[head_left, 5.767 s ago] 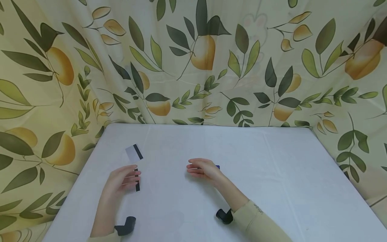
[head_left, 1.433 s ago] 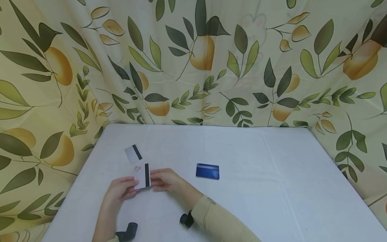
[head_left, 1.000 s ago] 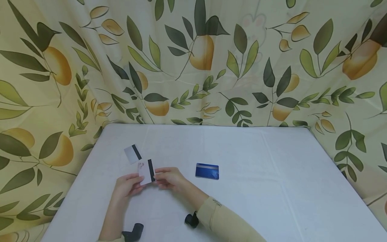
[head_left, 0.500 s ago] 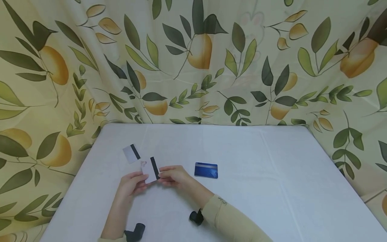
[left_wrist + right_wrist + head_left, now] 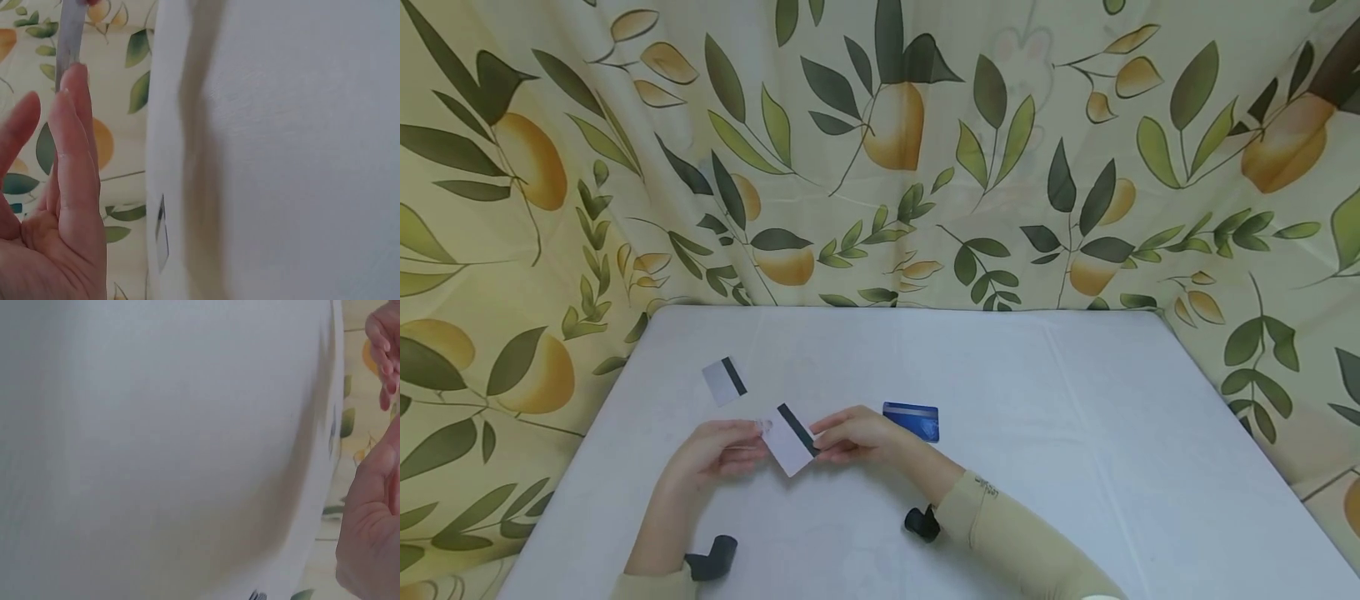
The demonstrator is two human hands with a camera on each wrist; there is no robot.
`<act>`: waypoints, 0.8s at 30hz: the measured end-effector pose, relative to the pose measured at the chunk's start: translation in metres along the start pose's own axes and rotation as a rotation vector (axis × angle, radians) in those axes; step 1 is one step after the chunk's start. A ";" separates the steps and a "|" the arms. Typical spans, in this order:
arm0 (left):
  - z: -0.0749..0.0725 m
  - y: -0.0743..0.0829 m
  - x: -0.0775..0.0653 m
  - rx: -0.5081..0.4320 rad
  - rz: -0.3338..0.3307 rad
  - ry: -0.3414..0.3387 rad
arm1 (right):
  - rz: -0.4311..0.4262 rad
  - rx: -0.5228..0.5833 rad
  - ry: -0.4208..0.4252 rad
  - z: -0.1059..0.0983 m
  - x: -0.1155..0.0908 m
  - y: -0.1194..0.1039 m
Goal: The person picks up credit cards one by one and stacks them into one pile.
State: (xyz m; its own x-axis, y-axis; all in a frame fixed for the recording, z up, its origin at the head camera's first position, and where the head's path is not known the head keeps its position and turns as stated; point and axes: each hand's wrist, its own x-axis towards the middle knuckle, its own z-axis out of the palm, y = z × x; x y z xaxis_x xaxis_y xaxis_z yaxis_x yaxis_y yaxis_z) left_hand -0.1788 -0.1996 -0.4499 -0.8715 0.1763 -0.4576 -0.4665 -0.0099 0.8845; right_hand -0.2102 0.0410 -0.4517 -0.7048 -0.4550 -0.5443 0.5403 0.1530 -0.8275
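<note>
A white card point(image 5: 787, 443) with a black magnetic stripe is held tilted above the table between both hands. My right hand point(image 5: 868, 435) pinches its striped right edge between thumb and fingers. At the card's left corner, my left hand point(image 5: 718, 448) has its fingertips right at the edge. In the left wrist view the card point(image 5: 70, 34) shows edge-on beyond the left fingers point(image 5: 75, 144), with the thumb spread apart from them. The right wrist view shows the right hand point(image 5: 375, 519) only partly, and the card is hidden there.
A second white striped card point(image 5: 722, 382) lies on the white table point(image 5: 1037, 467) behind the left hand. The blue card point(image 5: 917, 421) lies just behind the right wrist, partly covered by it. A patterned curtain point(image 5: 880, 208) hangs beyond the table's back edge.
The left hand has drawn left, and its thumb has come off the card it pinched. The right hand has moved right and the card has turned clockwise in it. Earlier, the blue card was fully visible.
</note>
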 end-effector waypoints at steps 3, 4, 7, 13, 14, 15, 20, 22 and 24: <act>0.000 0.003 0.000 0.088 0.007 -0.026 | 0.019 -0.030 -0.029 -0.006 -0.004 -0.001; 0.000 0.004 0.001 0.120 0.014 -0.040 | 0.024 -0.037 -0.040 -0.007 -0.005 -0.001; 0.001 0.005 0.001 0.197 0.014 -0.065 | 0.033 -0.059 -0.070 -0.012 -0.008 0.000; 0.007 0.004 0.004 0.286 0.007 -0.131 | 0.037 -0.115 -0.103 -0.020 -0.011 0.001; 0.008 0.004 0.004 0.293 0.004 -0.143 | 0.037 -0.119 -0.107 -0.021 -0.012 0.001; 0.009 0.003 0.004 0.299 -0.001 -0.152 | 0.037 -0.124 -0.111 -0.022 -0.012 0.001; 0.014 0.001 0.006 0.286 -0.016 -0.176 | 0.045 -0.136 -0.119 -0.028 -0.014 0.002; 0.016 0.000 0.008 0.279 -0.019 -0.174 | 0.047 -0.150 -0.119 -0.031 -0.014 0.002; 0.018 -0.002 0.010 0.273 -0.019 -0.171 | 0.046 -0.161 -0.120 -0.033 -0.015 0.002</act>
State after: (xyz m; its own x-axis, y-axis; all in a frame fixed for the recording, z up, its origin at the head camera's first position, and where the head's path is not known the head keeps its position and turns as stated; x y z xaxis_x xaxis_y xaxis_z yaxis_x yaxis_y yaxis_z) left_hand -0.1837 -0.1798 -0.4540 -0.8141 0.3372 -0.4728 -0.4043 0.2552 0.8783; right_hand -0.2136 0.0768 -0.4494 -0.6159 -0.5443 -0.5696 0.4836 0.3095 -0.8187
